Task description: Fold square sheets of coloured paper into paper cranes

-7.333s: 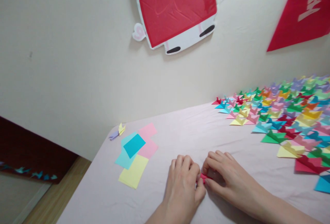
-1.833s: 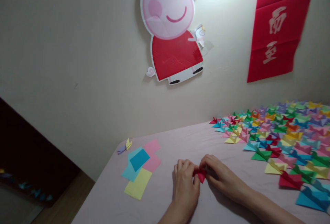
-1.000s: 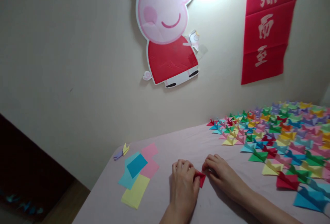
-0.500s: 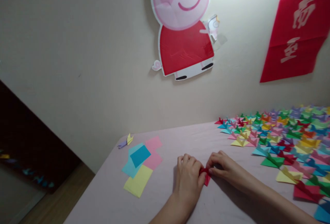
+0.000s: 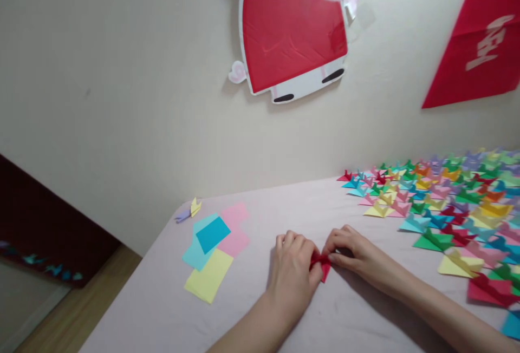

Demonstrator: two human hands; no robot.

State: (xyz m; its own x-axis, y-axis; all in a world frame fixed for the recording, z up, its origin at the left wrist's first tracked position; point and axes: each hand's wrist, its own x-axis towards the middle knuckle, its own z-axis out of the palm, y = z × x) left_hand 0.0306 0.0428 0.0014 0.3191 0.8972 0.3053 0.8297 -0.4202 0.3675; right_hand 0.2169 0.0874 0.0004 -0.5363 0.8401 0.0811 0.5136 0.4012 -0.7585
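Note:
A small piece of folded red paper is held between my two hands, just above or on the pale pink cloth surface. My left hand pinches its left side between thumb and fingers, covering part of it. From the right, my right hand grips the other edge with thumb and forefinger. The paper's lower tip points toward me. Left of my hands lie flat sheets: a yellow one, a dark blue one over a light blue one, and pink ones.
Many folded paper cranes in several colours stand in rows on the right. A yellow folded piece and a purple one lie at the far left corner. Behind is a wall with a pig cutout and a red banner.
The camera view has tilted down a little, so the wall cutout sits higher. Both hands still pinch the red paper, with hardly any shift in their grip.

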